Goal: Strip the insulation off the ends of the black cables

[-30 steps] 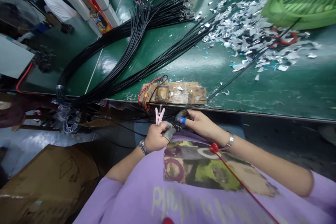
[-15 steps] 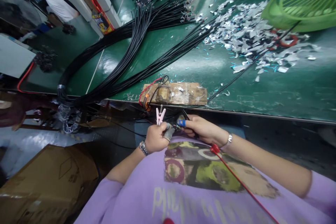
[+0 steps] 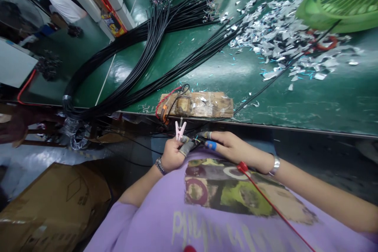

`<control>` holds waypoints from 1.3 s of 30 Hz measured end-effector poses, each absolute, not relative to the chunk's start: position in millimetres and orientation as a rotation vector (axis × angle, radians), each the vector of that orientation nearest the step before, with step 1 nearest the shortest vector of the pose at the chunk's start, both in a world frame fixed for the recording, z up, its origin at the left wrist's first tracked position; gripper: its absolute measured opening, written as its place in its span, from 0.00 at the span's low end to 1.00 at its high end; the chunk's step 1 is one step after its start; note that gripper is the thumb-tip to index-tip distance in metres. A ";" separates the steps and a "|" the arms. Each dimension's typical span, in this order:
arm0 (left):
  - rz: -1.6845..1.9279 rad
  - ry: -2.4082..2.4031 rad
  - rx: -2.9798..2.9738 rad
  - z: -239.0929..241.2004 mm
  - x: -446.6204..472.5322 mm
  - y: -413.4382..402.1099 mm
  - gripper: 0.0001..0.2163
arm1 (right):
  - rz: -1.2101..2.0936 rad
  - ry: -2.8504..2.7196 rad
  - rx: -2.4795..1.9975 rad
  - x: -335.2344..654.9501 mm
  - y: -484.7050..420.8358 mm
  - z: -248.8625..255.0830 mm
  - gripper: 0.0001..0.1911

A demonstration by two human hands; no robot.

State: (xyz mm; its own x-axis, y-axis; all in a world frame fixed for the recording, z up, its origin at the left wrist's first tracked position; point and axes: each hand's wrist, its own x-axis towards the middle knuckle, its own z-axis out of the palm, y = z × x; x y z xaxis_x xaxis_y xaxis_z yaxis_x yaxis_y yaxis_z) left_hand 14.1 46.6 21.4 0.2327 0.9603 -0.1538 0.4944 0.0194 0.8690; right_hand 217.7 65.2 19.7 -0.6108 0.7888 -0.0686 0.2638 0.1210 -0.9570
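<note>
My left hand (image 3: 173, 152) is closed in a pinch just below the green table's front edge, its fingertips in grey covers, gripping the end of a thin black cable (image 3: 193, 140) with small coloured wires showing. A pink clothespin (image 3: 180, 129) stands right above that hand. My right hand (image 3: 233, 147), with a blue cover and a grey cover on its fingertips, reaches in from the right, its fingers pinched at the same cable end. Both hands are over my lap, in front of a wooden block (image 3: 197, 104) with a coil and red wires.
A thick bundle of black cables (image 3: 138, 63) sweeps over the green table (image 3: 325, 94) and off its left edge. Foil scraps (image 3: 280, 39) lie at the back right beside a green basket (image 3: 342, 0). A cardboard box (image 3: 50, 204) sits low left. A red wire (image 3: 265, 201) crosses my purple shirt.
My right hand has stretched its fingers further left toward the cable end, and its wrist has slid right. My left hand has stayed in place.
</note>
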 end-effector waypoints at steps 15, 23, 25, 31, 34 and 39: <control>0.657 1.314 1.502 21.6 14.7 49.3 0.18 | 1.632 -1.954 -0.965 215.1 69.3 21.4 0.19; 0.748 1.368 1.469 20.1 12.7 45.6 0.16 | 1.720 -1.814 -1.144 221.4 71.5 16.6 0.18; 0.741 1.337 1.517 18.8 11.7 45.8 0.16 | 1.767 -1.658 -1.171 219.3 71.5 17.6 0.20; 0.694 1.215 1.675 11.5 11.0 45.9 0.15 | 2.011 -1.298 -1.210 201.8 71.5 16.2 0.25; 0.691 1.221 1.801 6.8 10.4 44.5 0.12 | 1.878 -1.541 -1.248 196.4 73.2 13.7 0.25; 0.568 1.361 1.897 8.1 10.1 44.5 0.09 | 1.438 -1.734 -1.287 199.4 74.6 13.5 0.16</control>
